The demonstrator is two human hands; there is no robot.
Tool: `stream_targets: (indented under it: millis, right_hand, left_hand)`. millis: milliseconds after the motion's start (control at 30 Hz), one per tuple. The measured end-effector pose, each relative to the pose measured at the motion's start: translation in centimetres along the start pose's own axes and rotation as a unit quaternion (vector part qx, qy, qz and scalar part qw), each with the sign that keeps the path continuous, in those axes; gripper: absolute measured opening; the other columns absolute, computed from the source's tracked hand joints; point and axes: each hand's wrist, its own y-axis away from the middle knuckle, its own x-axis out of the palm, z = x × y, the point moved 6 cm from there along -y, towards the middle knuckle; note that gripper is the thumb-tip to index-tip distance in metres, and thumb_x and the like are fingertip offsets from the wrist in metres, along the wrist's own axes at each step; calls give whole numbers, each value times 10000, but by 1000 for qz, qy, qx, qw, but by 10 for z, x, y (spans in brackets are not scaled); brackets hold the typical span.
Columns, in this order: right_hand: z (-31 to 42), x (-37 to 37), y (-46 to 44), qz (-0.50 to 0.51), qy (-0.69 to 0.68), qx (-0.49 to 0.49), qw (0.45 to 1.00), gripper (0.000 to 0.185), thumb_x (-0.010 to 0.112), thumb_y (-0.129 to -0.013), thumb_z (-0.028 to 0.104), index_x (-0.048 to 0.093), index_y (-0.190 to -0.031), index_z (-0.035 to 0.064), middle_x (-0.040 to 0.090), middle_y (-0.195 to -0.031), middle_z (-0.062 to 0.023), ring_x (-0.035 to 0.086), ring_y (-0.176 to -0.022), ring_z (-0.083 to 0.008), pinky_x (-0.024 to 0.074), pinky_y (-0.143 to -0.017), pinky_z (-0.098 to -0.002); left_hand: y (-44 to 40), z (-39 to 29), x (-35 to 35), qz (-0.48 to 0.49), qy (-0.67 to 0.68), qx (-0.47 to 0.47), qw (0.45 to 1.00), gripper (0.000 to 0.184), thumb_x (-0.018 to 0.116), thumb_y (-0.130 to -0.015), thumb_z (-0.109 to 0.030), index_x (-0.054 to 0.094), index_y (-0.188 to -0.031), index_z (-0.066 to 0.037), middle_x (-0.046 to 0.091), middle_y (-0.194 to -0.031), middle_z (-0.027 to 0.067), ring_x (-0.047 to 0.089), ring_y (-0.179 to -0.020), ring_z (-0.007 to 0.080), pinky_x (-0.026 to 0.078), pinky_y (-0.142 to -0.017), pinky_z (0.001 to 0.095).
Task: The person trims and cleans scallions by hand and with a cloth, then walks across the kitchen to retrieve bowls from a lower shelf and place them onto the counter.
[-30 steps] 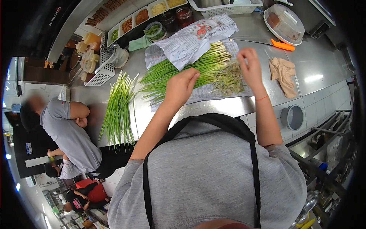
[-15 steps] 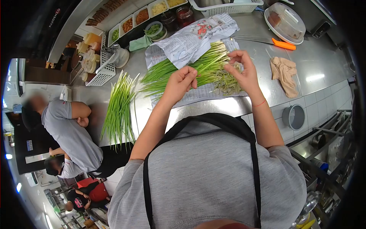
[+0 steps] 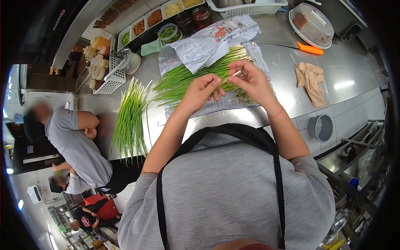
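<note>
Over the newspaper, my left hand is closed in a pinch on a scallion, whose pale root end points right. My right hand pinches near that white end, fingers curled around it. Beneath both hands lies a pile of green scallions, partly covered by a folded sheet of newspaper. Wilted trimmings rest beside the white ends, partly hidden by my right hand. Off to the left, a separate bunch of scallions sits on the steel counter.
An orange-handled knife and a tan cloth lie to the right, near a lidded plate. A white basket of bottles stands at left. Co-workers are at far left. A grey bucket is below the counter.
My right hand has moved left and slightly down, close to my left hand, and now grips the scallion's white end. My left hand has shifted slightly right.
</note>
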Motion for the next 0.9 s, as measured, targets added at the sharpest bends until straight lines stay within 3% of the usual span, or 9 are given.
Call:
stream_targets:
  millis: [233, 433, 467, 567, 600, 667, 733, 800, 900]
  right_hand:
    - [-2, 8, 3, 26, 85, 2, 996, 225, 619, -809, 91, 601, -1025, 30, 570, -931, -36, 563, -827, -94, 467, -660, -221]
    - [-3, -14, -5, -5, 26, 7, 1000, 233, 632, -802, 102, 600, -1022, 34, 575, -937, -32, 567, -817, -99, 458, -688, -219]
    - [-2, -17, -8, -6, 26, 8, 1000, 233, 632, -802, 102, 600, -1022, 34, 575, -937, -32, 567, -817, -99, 458, -688, -219]
    - [0, -35, -13, -45, 246, -84, 965, 179, 656, -756, 94, 609, -926, 66, 566, -885, -36, 572, -798, -174, 447, -685, -287]
    - [-8, -41, -13, -44, 246, -86, 965, 179, 656, -756, 94, 609, -926, 66, 566, -885, -36, 572, -798, -174, 447, -685, -287]
    - [-20, -33, -12, 47, 439, -101, 891, 158, 672, -708, 108, 604, -849, 93, 547, -862, -34, 548, -832, -218, 415, -716, -353]
    - [-27, -20, -6, 85, 473, -78, 873, 156, 679, -692, 124, 598, -824, 103, 543, -862, -27, 533, -857, -223, 395, -742, -372]
    - [-34, -9, -2, 122, 508, -57, 851, 156, 687, -676, 141, 593, -798, 113, 538, -862, -20, 518, -881, -228, 374, -768, -392]
    - [-35, -5, 0, 118, 539, -70, 831, 164, 698, -671, 170, 600, -797, 132, 524, -857, -14, 500, -936, -210, 345, -803, -399]
  left_hand:
    - [-5, 1, 4, 21, -27, 18, 999, 234, 443, -940, -276, 557, -926, -72, 618, -757, 13, 488, -579, 35, 350, -520, 168]
    - [3, 2, -17, 10, -105, 12, 994, 244, 446, -940, -279, 549, -932, -57, 435, -631, -58, 362, -543, 31, 285, -495, 180]
    - [4, -5, -31, -43, -107, 41, 993, 245, 444, -941, -281, 547, -932, -58, 384, -622, -66, 328, -536, 30, 261, -486, 179]
    - [14, -15, -68, -139, -76, 63, 985, 250, 441, -942, -287, 546, -929, -61, 339, -617, -77, 287, -532, 23, 224, -475, 174]
    - [17, -16, -79, -185, -44, 57, 980, 253, 440, -943, -292, 547, -928, -63, 344, -622, -79, 280, -535, 18, 212, -474, 169]
    - [21, -17, -82, -196, -37, 52, 979, 245, 445, -941, -287, 548, -933, -66, 339, -626, -81, 270, -539, 15, 205, -474, 169]
    - [23, -13, -82, -204, -28, 44, 978, 237, 450, -940, -283, 550, -938, -68, 335, -631, -84, 259, -543, 12, 198, -474, 169]
    - [21, -11, -75, -219, -114, 60, 967, 253, 475, -929, -282, 547, -919, -39, 441, -665, -54, 364, -583, 70, 320, -534, 218]
    - [15, -8, -64, -216, -168, 101, 956, 239, 516, -910, -270, 559, -939, -37, 474, -708, -48, 396, -620, 45, 322, -551, 202]
